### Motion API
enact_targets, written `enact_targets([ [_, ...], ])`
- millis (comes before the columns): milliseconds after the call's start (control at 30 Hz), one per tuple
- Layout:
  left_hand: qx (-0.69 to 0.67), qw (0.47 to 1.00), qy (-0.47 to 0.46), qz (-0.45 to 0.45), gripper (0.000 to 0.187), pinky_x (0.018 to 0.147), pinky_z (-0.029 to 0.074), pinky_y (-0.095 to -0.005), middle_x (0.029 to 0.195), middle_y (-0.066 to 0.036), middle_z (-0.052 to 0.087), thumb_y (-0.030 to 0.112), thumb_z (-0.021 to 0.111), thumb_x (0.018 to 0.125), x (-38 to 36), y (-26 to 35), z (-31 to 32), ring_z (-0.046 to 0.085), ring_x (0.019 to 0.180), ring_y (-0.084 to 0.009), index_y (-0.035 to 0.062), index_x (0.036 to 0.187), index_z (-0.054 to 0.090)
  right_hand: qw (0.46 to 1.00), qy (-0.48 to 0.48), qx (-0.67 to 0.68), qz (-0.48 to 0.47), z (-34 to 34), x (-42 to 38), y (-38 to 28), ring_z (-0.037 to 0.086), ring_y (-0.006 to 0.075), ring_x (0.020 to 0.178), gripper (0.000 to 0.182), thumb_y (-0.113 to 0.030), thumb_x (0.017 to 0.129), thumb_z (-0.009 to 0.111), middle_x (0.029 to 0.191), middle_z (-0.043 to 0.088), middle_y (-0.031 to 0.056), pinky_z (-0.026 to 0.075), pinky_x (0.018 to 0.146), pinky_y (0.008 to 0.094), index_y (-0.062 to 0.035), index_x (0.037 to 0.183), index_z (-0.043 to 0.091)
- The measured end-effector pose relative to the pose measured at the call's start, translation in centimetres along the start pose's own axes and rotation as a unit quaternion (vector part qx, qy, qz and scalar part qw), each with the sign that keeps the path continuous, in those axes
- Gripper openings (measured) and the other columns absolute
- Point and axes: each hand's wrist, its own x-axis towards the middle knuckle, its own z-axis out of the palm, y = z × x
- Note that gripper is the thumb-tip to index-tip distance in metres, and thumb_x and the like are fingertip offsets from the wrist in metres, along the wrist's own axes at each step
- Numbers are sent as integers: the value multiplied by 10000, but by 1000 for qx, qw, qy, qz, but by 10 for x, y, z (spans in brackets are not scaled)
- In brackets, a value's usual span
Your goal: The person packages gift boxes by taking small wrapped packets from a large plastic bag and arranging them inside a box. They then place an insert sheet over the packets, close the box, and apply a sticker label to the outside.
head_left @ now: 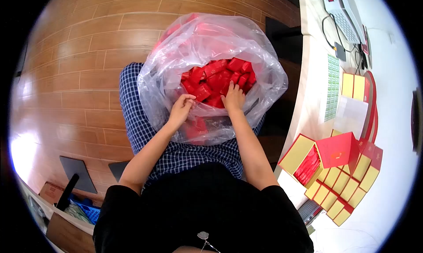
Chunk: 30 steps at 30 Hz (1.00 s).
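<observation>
A large clear plastic bag stands open between my knees, with many small red packets inside. My left hand is at the bag's near left rim, its fingers closed together next to a packet; whether they grip the bag's edge or a packet is too small to tell. My right hand reaches over the near rim on the right, fingers spread, the tips touching the red packets.
On the table at the right are an open red and gold box filled with red packets, stacked gold and red boxes, a green-printed sheet and a white device. A blue basket is at lower left.
</observation>
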Motion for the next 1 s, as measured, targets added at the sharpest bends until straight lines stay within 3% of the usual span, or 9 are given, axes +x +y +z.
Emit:
enact_targets([
  [100, -20, 1000, -5, -21, 205, 739, 453, -240, 913, -14, 593, 147, 486, 981, 3, 0, 0, 552, 806, -98, 58, 1149, 563, 998, -3, -42, 37, 31, 4, 8, 604, 339, 986, 711, -230, 774, 696, 1220, 536, 184, 515, 800, 435, -55, 1385, 375],
  [300, -101, 986, -64, -115, 315, 820, 480, -279, 1047, -64, 620, 258, 461, 998, 7, 17, 5, 597, 923, -145, 48, 1223, 526, 974, 21, 209, 90, -32, -35, -1, 635, 348, 990, 434, -99, 881, 546, 1219, 583, 248, 509, 862, 414, -19, 1305, 498],
  [367, -141, 973, -80, -166, 366, 856, 488, -298, 1099, -83, 620, 313, 447, 1007, 5, 36, 9, 608, 968, -167, 45, 1247, 513, 905, 152, 396, -35, -70, -61, -24, 614, 321, 1090, 405, 43, 887, 469, 1256, 586, 200, 484, 935, 377, 7, 1287, 525],
  [567, -346, 890, -175, -238, 533, 926, 482, -336, 1153, -104, 595, 434, 461, 987, 6, 43, 7, 586, 1063, -200, 85, 1382, 384, 843, 70, 484, -224, -71, -111, -73, 561, 291, 1196, 294, 27, 917, 458, 1252, 596, 184, 419, 1012, 356, 27, 1173, 603],
  [700, -256, 949, -27, -183, 536, 891, 483, -340, 1104, -101, 594, 372, 623, 919, 6, 31, 4, 584, 993, -188, 57, 1310, 436, 814, 9, 541, -212, -45, -99, -76, 614, 286, 1096, 292, 31, 900, 477, 1182, 628, 176, 467, 937, 351, 17, 1165, 599],
  [767, -138, 986, 63, -68, 592, 785, 483, -272, 1061, -65, 596, 303, 678, 887, 7, 21, 9, 571, 898, -132, 75, 1350, 388, 857, 81, 503, -81, -32, -64, -76, 617, 342, 995, 277, -15, 875, 529, 1086, 637, 175, 474, 894, 394, 3, 1144, 594],
  [867, -111, 988, 57, -89, 668, 730, 443, -225, 1037, -38, 587, 262, 703, 861, 5, 29, 9, 531, 835, -90, 78, 1388, 336, 863, 120, 490, -28, -3, -18, -78, 618, 359, 912, 264, -54, 861, 577, 1037, 627, 174, 489, 819, 408, 7, 1116, 592],
  [933, -113, 988, 60, -88, 677, 715, 435, -217, 1038, -30, 584, 257, 707, 856, 5, 29, 8, 524, 826, -83, 80, 1393, 334, 863, -63, 501, -21, 4, -4, -81, 627, 369, 876, 238, -86, 852, 615, 984, 640, 191, 500, 789, 408, 6, 1071, 603],
  [1000, -129, 986, 79, -74, 607, 643, 422, -211, 954, -20, 586, 261, 691, 865, 5, 30, 8, 513, 741, -82, 81, 1346, 369, 874, -46, 481, -52, 12, 2, -82, 633, 359, 849, 236, -105, 850, 629, 933, 648, 190, 502, 778, 408, 4, 1058, 608],
])
